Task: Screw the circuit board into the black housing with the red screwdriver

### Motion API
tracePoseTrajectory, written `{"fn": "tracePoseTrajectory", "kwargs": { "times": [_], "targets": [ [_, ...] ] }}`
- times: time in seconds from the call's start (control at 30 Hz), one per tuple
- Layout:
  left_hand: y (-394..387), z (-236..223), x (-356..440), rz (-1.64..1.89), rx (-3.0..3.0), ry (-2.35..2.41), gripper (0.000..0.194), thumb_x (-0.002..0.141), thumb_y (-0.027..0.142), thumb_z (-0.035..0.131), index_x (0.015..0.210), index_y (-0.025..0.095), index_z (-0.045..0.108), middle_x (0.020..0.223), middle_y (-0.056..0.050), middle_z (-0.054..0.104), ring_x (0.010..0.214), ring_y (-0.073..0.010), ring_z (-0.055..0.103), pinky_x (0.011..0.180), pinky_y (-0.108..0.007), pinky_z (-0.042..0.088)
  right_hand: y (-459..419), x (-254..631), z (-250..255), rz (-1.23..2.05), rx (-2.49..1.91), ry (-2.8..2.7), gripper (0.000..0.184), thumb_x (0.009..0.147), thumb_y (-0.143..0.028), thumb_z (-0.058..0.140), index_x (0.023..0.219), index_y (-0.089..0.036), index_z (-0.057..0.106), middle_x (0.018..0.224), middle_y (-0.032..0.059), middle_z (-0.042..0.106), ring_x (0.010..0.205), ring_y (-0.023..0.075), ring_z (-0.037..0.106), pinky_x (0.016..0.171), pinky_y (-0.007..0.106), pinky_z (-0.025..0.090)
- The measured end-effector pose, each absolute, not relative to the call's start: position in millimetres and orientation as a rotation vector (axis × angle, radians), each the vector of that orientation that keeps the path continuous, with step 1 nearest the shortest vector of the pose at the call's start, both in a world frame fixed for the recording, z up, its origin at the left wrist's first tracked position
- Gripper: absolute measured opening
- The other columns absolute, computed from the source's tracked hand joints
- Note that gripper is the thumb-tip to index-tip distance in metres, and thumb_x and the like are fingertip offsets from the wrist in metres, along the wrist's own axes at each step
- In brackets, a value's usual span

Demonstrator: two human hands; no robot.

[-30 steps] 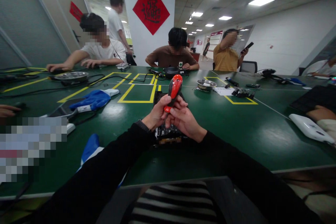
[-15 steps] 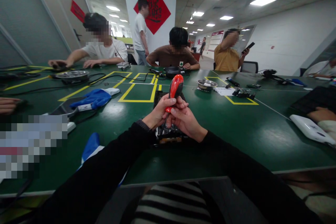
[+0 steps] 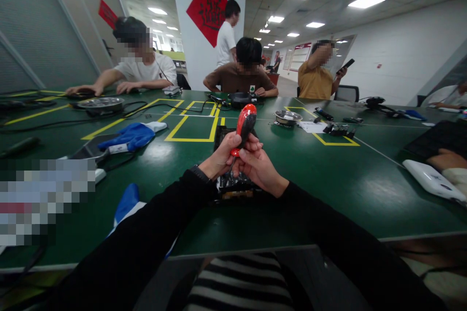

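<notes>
A red-and-black screwdriver (image 3: 245, 124) stands nearly upright in front of me, its handle leaning slightly right and its thin shaft pointing down. My left hand (image 3: 222, 154) is closed on it, with the thumb near the bottom of the handle. From the right, my right hand (image 3: 260, 167) closes round the lower handle by the red collar; its thumb points at the collar. Below both hands lies a black open device (image 3: 237, 185) with dark parts inside and a brownish strip at its near edge. My hands hide much of it, and the screwdriver's tip is hard to make out.
Blue-and-white gloves (image 3: 133, 137) lie to the left on the green table (image 3: 310, 194). Metal bowls (image 3: 288, 116) stand farther back, near black parts (image 3: 339, 130) on white paper. A white device (image 3: 430, 177) sits at right. Several people sit around the table.
The screwdriver handle has turned a little, showing more black on its right side. My hands stay in place. A standing person has walked right; another person's hand has left the left edge.
</notes>
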State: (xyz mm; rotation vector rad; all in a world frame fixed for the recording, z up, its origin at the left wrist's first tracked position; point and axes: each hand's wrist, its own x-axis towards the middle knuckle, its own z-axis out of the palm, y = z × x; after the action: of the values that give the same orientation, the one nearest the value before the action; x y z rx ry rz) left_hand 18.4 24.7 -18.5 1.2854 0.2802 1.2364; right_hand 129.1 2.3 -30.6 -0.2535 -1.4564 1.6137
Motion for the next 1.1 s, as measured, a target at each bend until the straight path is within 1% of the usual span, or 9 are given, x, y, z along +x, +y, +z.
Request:
{"fn": "tracePoseTrajectory", "kwargs": {
  "times": [0.1,0.2,0.27,0.37,0.47,0.6,0.67,0.77,1.1],
  "targets": [
    [21.4,-15.5,20.5,1.259,1.312,0.232,0.047,0.059,0.055,0.067,0.082,0.014,0.060,0.067,-0.003,0.062,0.075,-0.0182,0.063,0.073,-0.032,0.051,2.5,129.1,-30.8,1.610,-0.240,-1.450,0.027,0.079,-0.035,0.060,0.095,-0.017,0.049,0.074,-0.0005,0.063,0.051,0.0085,0.058,0.048,0.021,0.049],
    [18.1,-11.3,22.7,1.288,1.318,0.178,0.047,0.058,0.051,0.071,0.086,0.015,0.058,0.064,0.001,0.057,0.078,-0.0172,0.062,0.083,-0.034,0.048,2.4,129.4,-30.2,1.618,-0.227,-1.444,0.027,0.079,-0.033,0.060,0.097,-0.017,0.048,0.075,-0.0001,0.063,0.050,0.0081,0.058,0.048,0.020,0.048],
    [16.6,-8.8,23.7,1.289,1.332,0.151,0.040,0.061,0.046,0.071,0.082,0.015,0.057,0.063,0.002,0.055,0.076,-0.0150,0.061,0.086,-0.034,0.046,2.1,129.8,-29.6,1.631,-0.224,-1.437,0.027,0.080,-0.032,0.059,0.099,-0.016,0.049,0.076,0.0004,0.062,0.050,0.0081,0.058,0.047,0.020,0.047],
    [15.5,-6.7,23.9,1.271,1.365,0.129,0.029,0.066,0.039,0.068,0.071,0.013,0.055,0.064,0.001,0.054,0.070,-0.0113,0.058,0.088,-0.033,0.045,1.7,130.0,-28.8,1.638,-0.247,-1.430,0.028,0.079,-0.032,0.060,0.098,-0.015,0.050,0.075,0.0008,0.062,0.050,0.0078,0.057,0.047,0.020,0.047],
    [15.8,-7.5,22.8,1.271,1.361,0.161,0.031,0.065,0.041,0.068,0.072,0.014,0.055,0.065,0.001,0.056,0.067,-0.0108,0.058,0.085,-0.032,0.047,1.2,129.9,-28.2,1.627,-0.276,-1.430,0.032,0.078,-0.034,0.061,0.101,-0.016,0.049,0.075,0.0003,0.062,0.050,0.0078,0.056,0.047,0.021,0.048],
    [18.2,-11.6,21.1,1.276,1.321,0.239,0.040,0.062,0.047,0.069,0.081,0.014,0.055,0.065,0.001,0.059,0.058,-0.0096,0.057,0.074,-0.029,0.050,1.1,129.8,-27.9,1.611,-0.245,-1.440,0.033,0.078,-0.035,0.061,0.102,-0.018,0.047,0.074,-0.0005,0.062,0.049,0.0078,0.056,0.047,0.021,0.047],
    [19.5,-13.6,20.6,1.275,1.297,0.264,0.040,0.063,0.048,0.068,0.082,0.014,0.056,0.066,0.000,0.061,0.054,-0.0087,0.057,0.068,-0.028,0.051,1.2,129.8,-28.0,1.606,-0.238,-1.441,0.032,0.078,-0.036,0.061,0.101,-0.019,0.046,0.074,-0.0008,0.062,0.049,0.0080,0.056,0.047,0.021,0.047],
    [21.0,-15.3,20.2,1.269,1.264,0.287,0.040,0.064,0.048,0.066,0.083,0.014,0.057,0.068,-0.002,0.063,0.055,-0.0104,0.059,0.062,-0.027,0.051,1.6,129.8,-28.6,1.609,-0.262,-1.439,0.032,0.078,-0.040,0.061,0.097,-0.018,0.046,0.075,0.0000,0.063,0.049,0.0085,0.057,0.047,0.021,0.047],
    [21.5,-16.0,16.3,1.202,1.234,0.328,0.043,0.070,0.051,0.057,0.089,0.013,0.060,0.065,-0.003,0.064,0.050,-0.0117,0.058,0.053,-0.027,0.051,1.7,129.4,-29.2,1.593,-0.257,-1.445,0.032,0.078,-0.042,0.059,0.096,-0.018,0.047,0.077,0.0005,0.064,0.049,0.0081,0.057,0.047,0.021,0.047]
  ]
}}
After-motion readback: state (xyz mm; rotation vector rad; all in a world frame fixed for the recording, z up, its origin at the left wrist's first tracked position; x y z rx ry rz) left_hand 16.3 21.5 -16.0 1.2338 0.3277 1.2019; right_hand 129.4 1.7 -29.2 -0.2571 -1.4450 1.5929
